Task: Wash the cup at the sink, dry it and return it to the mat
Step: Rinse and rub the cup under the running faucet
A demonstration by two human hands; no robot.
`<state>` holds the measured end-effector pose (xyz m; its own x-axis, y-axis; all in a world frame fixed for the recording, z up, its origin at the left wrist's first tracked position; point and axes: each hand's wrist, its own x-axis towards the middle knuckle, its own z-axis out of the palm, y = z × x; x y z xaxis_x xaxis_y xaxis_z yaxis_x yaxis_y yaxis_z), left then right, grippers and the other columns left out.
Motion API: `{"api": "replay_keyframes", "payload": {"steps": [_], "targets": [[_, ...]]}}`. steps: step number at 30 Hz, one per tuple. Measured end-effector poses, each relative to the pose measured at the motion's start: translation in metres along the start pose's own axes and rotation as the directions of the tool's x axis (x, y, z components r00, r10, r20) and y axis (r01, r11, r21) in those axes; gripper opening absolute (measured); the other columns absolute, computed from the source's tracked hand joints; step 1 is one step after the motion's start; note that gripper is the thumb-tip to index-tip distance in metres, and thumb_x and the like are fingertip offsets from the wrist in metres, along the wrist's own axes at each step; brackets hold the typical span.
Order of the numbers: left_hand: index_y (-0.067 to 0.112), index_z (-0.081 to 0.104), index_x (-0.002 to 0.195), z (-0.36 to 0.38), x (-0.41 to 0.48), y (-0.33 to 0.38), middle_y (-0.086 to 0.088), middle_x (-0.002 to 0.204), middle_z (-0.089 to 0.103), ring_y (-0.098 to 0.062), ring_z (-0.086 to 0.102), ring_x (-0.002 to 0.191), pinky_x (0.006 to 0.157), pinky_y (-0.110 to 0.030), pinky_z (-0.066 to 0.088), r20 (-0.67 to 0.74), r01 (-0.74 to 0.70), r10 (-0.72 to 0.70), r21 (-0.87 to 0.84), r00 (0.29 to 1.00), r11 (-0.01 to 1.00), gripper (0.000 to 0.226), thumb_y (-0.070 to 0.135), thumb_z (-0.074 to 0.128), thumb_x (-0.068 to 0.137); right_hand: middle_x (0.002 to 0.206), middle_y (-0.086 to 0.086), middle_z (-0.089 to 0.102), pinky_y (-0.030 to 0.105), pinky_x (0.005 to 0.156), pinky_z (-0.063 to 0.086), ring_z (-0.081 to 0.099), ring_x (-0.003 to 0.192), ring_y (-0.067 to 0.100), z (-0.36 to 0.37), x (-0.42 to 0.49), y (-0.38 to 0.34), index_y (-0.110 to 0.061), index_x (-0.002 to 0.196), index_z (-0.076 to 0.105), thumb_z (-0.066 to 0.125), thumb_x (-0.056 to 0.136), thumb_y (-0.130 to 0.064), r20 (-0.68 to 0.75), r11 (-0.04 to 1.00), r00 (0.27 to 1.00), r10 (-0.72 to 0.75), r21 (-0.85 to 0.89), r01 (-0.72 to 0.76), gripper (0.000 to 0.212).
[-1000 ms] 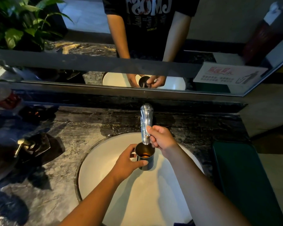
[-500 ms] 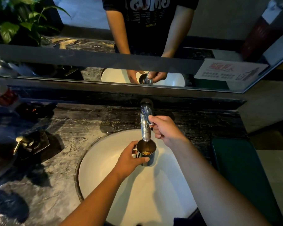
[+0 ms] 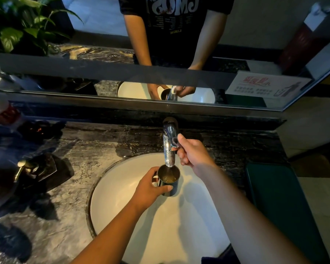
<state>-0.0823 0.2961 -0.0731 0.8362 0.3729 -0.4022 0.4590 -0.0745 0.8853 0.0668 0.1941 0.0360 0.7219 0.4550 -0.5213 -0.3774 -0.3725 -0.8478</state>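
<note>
A dark metal cup [image 3: 170, 185] is held upright over the white round sink [image 3: 122, 216], right under the spout of the chrome faucet [image 3: 169, 149]. My left hand [image 3: 151, 189] is wrapped around the cup's left side. Water or liquid glints at the cup's bottom. My right hand [image 3: 192, 153] grips the faucet's right side, thumb on its top near the lever. A dark green mat [image 3: 280, 206] lies on the counter to the right of the sink.
A dark marble counter [image 3: 74, 149] surrounds the sink. A brass soap dispenser on a dark tray [image 3: 27, 168] stands at the left. A mirror [image 3: 160, 44] runs along the back, with a plant [image 3: 17, 21] at upper left and a sign [image 3: 265, 86] at right.
My right hand has slid up the faucet from near the spout to its upper part. The cup stays under the spout, and liquid has risen slightly inside it.
</note>
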Motion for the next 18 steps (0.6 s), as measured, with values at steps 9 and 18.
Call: {"api": "replay_keyframes", "payload": {"steps": [9, 18], "targets": [[0.032, 0.055, 0.131, -0.007, -0.001, 0.000, 0.016, 0.129, 0.061, -0.016, 0.056, 0.119, 0.098, -0.031, 0.047, -0.022, 0.021, -0.020, 0.027, 1.000, 0.999, 0.063, 0.025, 0.087, 0.077, 0.101, 0.007, 0.070, 0.043, 0.081, 0.060, 0.069, 0.087, 0.020, -0.016, -0.007, 0.071, -0.020, 0.107, 0.064, 0.052, 0.103, -0.045, -0.092, 0.998, 0.995, 0.027, -0.062, -0.033, 0.028], [0.029, 0.058, 0.130, -0.011, -0.001, 0.004, 0.011, 0.127, 0.066, -0.018, 0.058, 0.120, 0.105, -0.040, 0.049, -0.032, 0.002, 0.000, 0.038, 0.999, 0.999, 0.058, 0.027, 0.086, 0.079, 0.151, 0.003, 0.051, 0.044, 0.118, 0.037, 0.045, 0.142, 0.022, -0.011, -0.015, 0.104, -0.024, 0.149, 0.043, 0.070, 0.081, -0.037, 0.294, 0.998, 0.956, 0.023, 0.055, -0.041, 0.075]]}}
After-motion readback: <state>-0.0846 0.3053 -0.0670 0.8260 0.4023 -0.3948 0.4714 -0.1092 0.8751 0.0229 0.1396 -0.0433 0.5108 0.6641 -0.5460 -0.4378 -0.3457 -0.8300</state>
